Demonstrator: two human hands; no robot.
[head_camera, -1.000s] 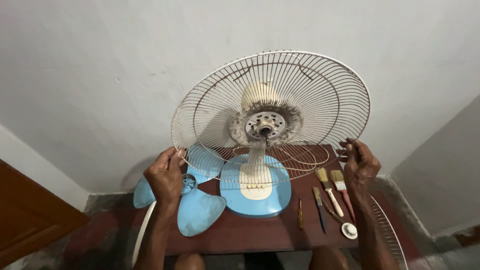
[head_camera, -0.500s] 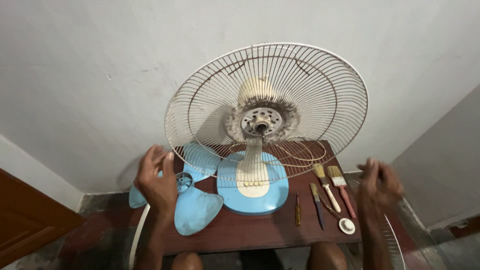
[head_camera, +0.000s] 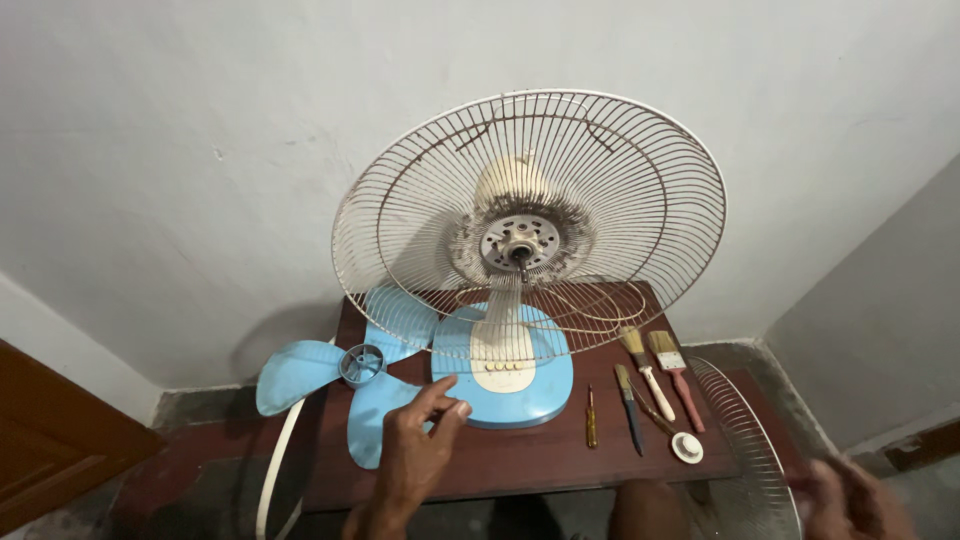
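1. Head view looks down on a dark red-brown bench (head_camera: 520, 465) set against a pale wall, with a table fan stood on it so that its open face meets the person.
2. The fan's blue base (head_camera: 505, 375) sits flat near the middle of the bench. Its rusty rear guard (head_camera: 530, 215) stands upright on the neck with the bare motor hub (head_camera: 520, 243) exposed in the centre, which leaves the shaft easy to reach.
3. The blue blade (head_camera: 345, 385) lies flat at the left end of the bench, just beside the base and partly overhanging the edge, out of the way of the hub.
4. The left hand (head_camera: 418, 455) hovers over the front of the bench between blade and base. Its fingers (head_camera: 440, 395) are loosely spread and hold nothing; the tips are near the rim of the base.
5. The right hand (head_camera: 850, 500) is low at the lower right, blurred, beside the front guard (head_camera: 745, 450) that leans off the right end of the bench. I cannot tell whether it grips the wire.
6. Two paintbrushes (head_camera: 660, 370), two screwdrivers (head_camera: 610, 410) and a small white cap (head_camera: 687, 447) lie in a row right of the base, within easy reach.
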